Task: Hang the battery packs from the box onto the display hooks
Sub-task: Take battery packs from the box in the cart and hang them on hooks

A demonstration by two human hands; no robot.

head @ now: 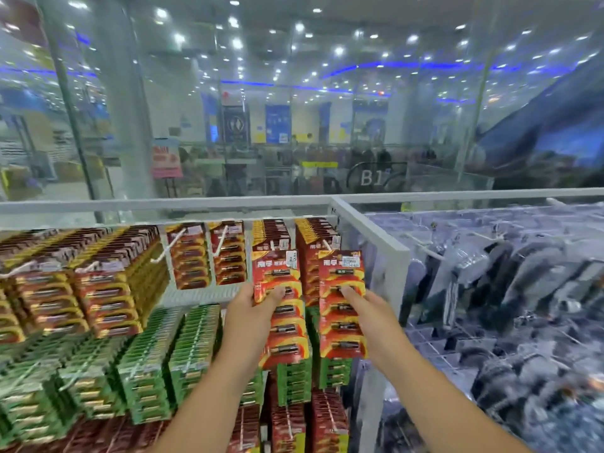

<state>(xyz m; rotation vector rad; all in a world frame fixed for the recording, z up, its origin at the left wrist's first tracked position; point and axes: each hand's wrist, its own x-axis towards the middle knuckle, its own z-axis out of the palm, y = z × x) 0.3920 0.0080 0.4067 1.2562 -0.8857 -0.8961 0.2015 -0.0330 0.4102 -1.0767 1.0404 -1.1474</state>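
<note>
Left hand: You are holding a long red strip of battery packs [281, 305] with your left hand [251, 308]. Your thumb is pressing on the front, near the top, and your fingers are tucked behind it.
Right hand: Your right hand [369, 308] is pinching a second red strip [341, 302] the same way, thumb on the front.
Where the strips are: Both are up at the top row of the rack, at its right end. Their tops are sitting right by the white hooks [327, 245]. I cannot tell if the holes are already on the hooks.
How they will handle: The strips look light and bendy. They are thin card with small batteries stuck on, so the long bottom part is likely to swing.
Where to hold: Keeping your grip high, near the hole, seems best for steering it.
Nearby: Full rows of red packs [111, 289] are hanging to the left, and green packs [147, 364] are hanging below them.
Box: I am not seeing the box here.
Far away: A glass wall [294, 125] is standing behind the rack.
</note>
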